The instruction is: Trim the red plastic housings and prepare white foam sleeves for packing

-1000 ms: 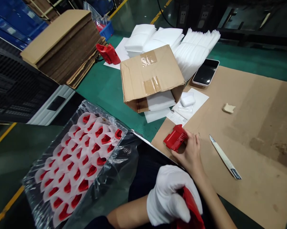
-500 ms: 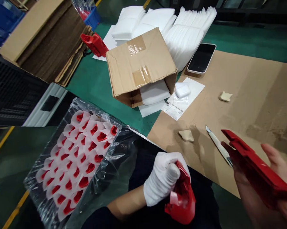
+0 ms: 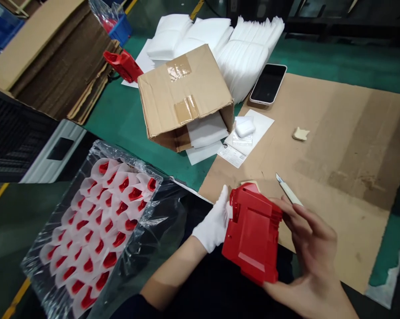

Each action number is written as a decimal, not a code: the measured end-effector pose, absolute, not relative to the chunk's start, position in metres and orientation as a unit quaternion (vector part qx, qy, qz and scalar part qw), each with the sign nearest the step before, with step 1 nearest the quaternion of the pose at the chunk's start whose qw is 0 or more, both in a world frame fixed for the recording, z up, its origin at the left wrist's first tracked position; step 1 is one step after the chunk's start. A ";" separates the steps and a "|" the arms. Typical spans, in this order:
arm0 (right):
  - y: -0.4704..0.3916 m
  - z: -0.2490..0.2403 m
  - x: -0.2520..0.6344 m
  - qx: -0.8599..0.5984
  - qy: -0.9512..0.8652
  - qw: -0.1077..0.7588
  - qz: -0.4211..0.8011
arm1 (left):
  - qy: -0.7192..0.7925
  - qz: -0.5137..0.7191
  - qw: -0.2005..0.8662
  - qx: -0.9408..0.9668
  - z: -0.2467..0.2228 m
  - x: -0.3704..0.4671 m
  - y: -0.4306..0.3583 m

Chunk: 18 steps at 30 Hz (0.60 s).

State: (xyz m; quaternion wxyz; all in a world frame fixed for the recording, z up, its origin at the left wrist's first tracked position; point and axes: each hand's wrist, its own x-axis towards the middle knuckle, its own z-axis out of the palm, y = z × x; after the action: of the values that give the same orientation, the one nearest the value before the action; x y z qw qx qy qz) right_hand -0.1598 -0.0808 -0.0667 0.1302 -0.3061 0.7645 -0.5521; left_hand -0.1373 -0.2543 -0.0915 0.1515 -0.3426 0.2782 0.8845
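Note:
A boxy red plastic housing (image 3: 253,239) is tilted in front of me, above the table's near edge. My right hand (image 3: 309,248), bare, grips it along the right side, with the thumb at the bottom corner and fingers at the top right. Against its left edge is my left hand (image 3: 213,221) in a white glove; one digit points up and the other fingers are hidden behind the red plastic. Whether the curved red piece seen earlier is behind or joined to it, I cannot tell. A white-handled craft knife (image 3: 288,189) lies just beyond my right fingers.
Cardboard sheet (image 3: 346,133) covers the right of the green table, with a phone (image 3: 268,84) and beige scrap (image 3: 300,134). An open carton (image 3: 186,93) and white foam sleeves (image 3: 246,57) stand behind. At left, a plastic-lined box (image 3: 96,230) holds several wrapped red parts.
My right hand has brought its red part leftward to my left hand, turning its broad face toward me. The curved red piece in my left hand is no longer distinctly visible. The view shifted slightly.

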 end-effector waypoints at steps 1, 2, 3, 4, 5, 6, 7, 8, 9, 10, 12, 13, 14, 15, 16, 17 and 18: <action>-0.081 -0.068 -0.159 -0.306 0.765 0.138 -0.550 | 0.197 0.893 0.195 -0.355 -0.094 -0.136 -0.256; -0.080 -0.071 -0.159 -0.305 0.767 0.147 -0.545 | 0.119 0.894 0.227 -0.367 -0.095 -0.135 -0.257; -0.080 -0.073 -0.160 -0.303 0.772 0.156 -0.537 | 0.054 0.892 0.241 -0.377 -0.097 -0.133 -0.257; -0.079 -0.075 -0.160 -0.302 0.777 0.164 -0.528 | 0.011 0.892 0.242 -0.382 -0.097 -0.132 -0.256; -0.078 -0.078 -0.160 -0.303 0.782 0.169 -0.518 | -0.002 0.895 0.233 -0.381 -0.096 -0.132 -0.255; -0.077 -0.079 -0.160 -0.303 0.788 0.171 -0.509 | -0.004 0.898 0.226 -0.378 -0.093 -0.133 -0.254; -0.077 -0.081 -0.160 -0.303 0.793 0.172 -0.499 | 0.003 0.899 0.223 -0.377 -0.090 -0.134 -0.252; -0.076 -0.082 -0.160 -0.303 0.799 0.171 -0.491 | 0.018 0.899 0.222 -0.378 -0.087 -0.136 -0.251; -0.076 -0.083 -0.160 -0.301 0.805 0.171 -0.482 | 0.038 0.897 0.222 -0.380 -0.083 -0.138 -0.250; -0.075 -0.084 -0.160 -0.299 0.811 0.172 -0.473 | 0.058 0.895 0.219 -0.385 -0.079 -0.141 -0.250; -0.075 -0.083 -0.161 -0.300 0.818 0.180 -0.456 | 0.079 0.890 0.213 -0.395 -0.074 -0.143 -0.252; -0.075 -0.083 -0.162 -0.303 0.819 0.184 -0.451 | 0.077 0.890 0.211 -0.397 -0.073 -0.143 -0.253; -0.075 -0.082 -0.163 -0.309 0.819 0.186 -0.447 | 0.069 0.892 0.211 -0.395 -0.073 -0.142 -0.255; -0.076 -0.082 -0.164 -0.315 0.818 0.187 -0.443 | 0.060 0.895 0.219 -0.384 -0.074 -0.140 -0.256; -0.076 -0.081 -0.166 -0.321 0.818 0.186 -0.441 | 0.057 0.900 0.233 -0.364 -0.076 -0.137 -0.256; -0.077 -0.081 -0.167 -0.324 0.818 0.184 -0.438 | 0.060 0.906 0.250 -0.337 -0.078 -0.134 -0.257; -0.077 -0.081 -0.168 -0.325 0.819 0.181 -0.437 | 0.067 0.911 0.263 -0.310 -0.080 -0.132 -0.257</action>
State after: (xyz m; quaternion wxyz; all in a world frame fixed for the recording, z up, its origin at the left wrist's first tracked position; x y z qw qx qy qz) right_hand -0.1679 -0.0771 -0.0808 0.1813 -0.3253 0.8189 -0.4367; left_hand -0.1316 -0.2569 -0.0799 0.2633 -0.3097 0.0669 0.9112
